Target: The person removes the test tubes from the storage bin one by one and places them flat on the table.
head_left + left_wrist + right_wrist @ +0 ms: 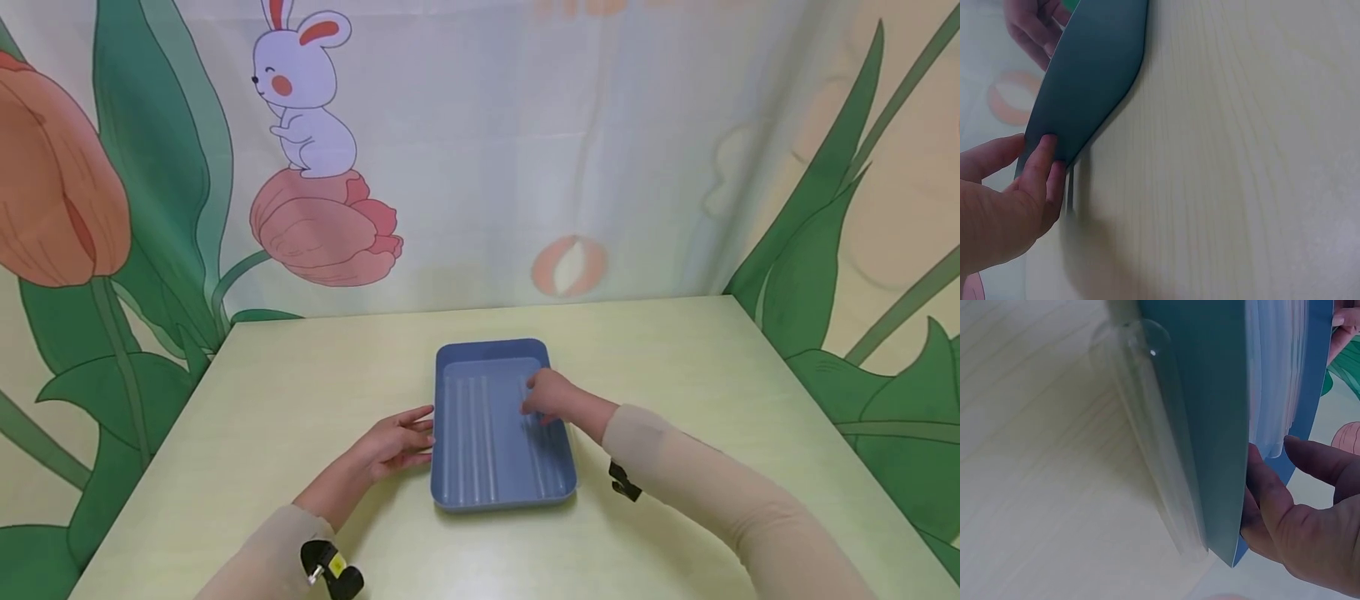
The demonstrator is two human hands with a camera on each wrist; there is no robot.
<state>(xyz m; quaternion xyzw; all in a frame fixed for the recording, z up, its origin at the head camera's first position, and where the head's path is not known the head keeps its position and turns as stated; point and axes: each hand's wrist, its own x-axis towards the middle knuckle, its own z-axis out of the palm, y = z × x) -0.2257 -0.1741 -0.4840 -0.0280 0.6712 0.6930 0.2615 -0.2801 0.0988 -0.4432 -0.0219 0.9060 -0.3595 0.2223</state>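
A blue rectangular tray (491,350) lies on the table, holding several clear tubes (1266,381) lengthwise. My left hand (393,446) stands at the tray's left side, its extended fingers (1038,165) touching the outer wall near the rim. Over the tray's right part, my right hand (551,397) reaches in from the right. In the right wrist view its thumb and forefinger pinch around the end of a clear tube, though the exact contact is partly hidden. Another clear round-ended tube (1154,431) lies outside, alongside the tray's wall.
The pale wood-grain table (330,367) extends around the tray. A printed curtain (480,167) with a rabbit and tulips hangs along its back and sides. Small black devices are strapped at the left wrist (341,575) and right wrist (622,481).
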